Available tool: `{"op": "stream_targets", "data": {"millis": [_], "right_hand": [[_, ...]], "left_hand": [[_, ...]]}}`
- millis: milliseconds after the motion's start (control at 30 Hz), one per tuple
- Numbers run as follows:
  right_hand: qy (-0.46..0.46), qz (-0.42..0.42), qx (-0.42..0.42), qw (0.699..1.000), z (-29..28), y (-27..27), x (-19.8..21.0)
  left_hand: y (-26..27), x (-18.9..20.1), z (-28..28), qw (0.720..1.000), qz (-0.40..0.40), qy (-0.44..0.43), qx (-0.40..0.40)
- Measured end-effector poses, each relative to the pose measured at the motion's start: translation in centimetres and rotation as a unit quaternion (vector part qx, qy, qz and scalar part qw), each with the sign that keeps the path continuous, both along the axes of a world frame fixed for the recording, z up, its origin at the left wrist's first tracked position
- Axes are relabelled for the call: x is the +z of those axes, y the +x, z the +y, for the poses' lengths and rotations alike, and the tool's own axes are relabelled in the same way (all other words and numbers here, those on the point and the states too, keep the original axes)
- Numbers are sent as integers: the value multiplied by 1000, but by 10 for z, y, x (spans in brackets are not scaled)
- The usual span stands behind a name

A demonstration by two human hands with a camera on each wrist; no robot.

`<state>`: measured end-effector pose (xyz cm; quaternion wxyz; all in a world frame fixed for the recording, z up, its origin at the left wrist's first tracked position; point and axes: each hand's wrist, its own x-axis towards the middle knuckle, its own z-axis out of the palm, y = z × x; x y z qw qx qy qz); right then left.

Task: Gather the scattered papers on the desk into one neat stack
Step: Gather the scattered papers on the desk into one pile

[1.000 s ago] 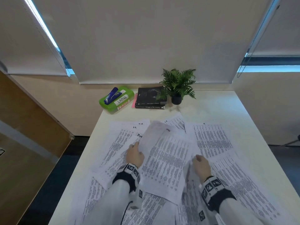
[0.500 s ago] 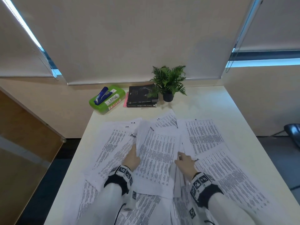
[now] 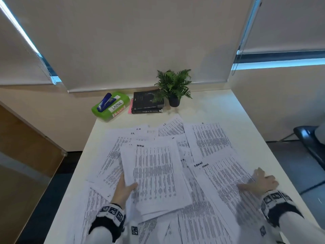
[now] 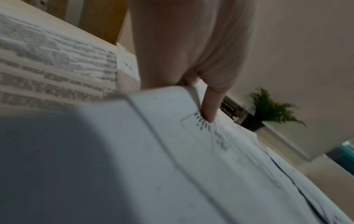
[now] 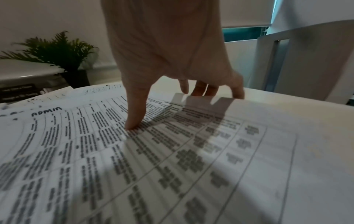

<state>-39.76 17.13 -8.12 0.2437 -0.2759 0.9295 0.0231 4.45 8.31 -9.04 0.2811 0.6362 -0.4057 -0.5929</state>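
Printed sheets lie scattered over the white desk (image 3: 219,110). My left hand (image 3: 128,186) grips a small stack of papers (image 3: 154,173) at its left edge, held just above the loose sheets in the middle. Its thumb (image 4: 209,109) lies on top and the fingers are hidden underneath. My right hand (image 3: 258,182) is at the desk's right side on a sheet headed ADMIN (image 3: 225,182). There the thumb (image 5: 134,119) presses on the print and the fingers (image 5: 201,89) curl over the sheet's raised far edge.
At the back of the desk stand a potted fern (image 3: 174,85), a pile of dark books (image 3: 146,101) and a green box (image 3: 112,110) with a blue stapler (image 3: 105,102) on it. A dark chair (image 3: 309,138) sits beyond the desk's right edge.
My right hand has left the middle of the desk and swung right to the ADMIN sheet. The left hand still holds its stack, which now lies flatter.
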Motion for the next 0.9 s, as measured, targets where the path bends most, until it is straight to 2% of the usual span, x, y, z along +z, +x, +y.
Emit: {"op": "stream_targets", "data": {"millis": [133,200,267,333,433,667,767,900], "right_hand": [[38,29,-31,998,7,10,0],[36,9,-67,997,11,13,3],[-10,-50,-87,995,18,7,7],[-50,-83,-66,993,28,-3,11],[-94,-59,-6,994,44,-13,20],[-198,-6,6,980,64,-39,55],[-312,-68,-12,948,62,-44,79],[-421,-217,-90,876,35,-27,110]], "left_hand": [[-19,-6,20,999,-49,3,10],[-25,-7,22,999,-45,2,28],[-27,-7,22,999,-34,-10,21],[-29,-3,21,999,-38,-6,13],[-30,-2,18,999,-52,4,3],[-31,0,17,997,-74,-19,-2],[-31,0,14,997,-72,-23,-8],[-33,3,11,997,-75,-25,-20]]}}
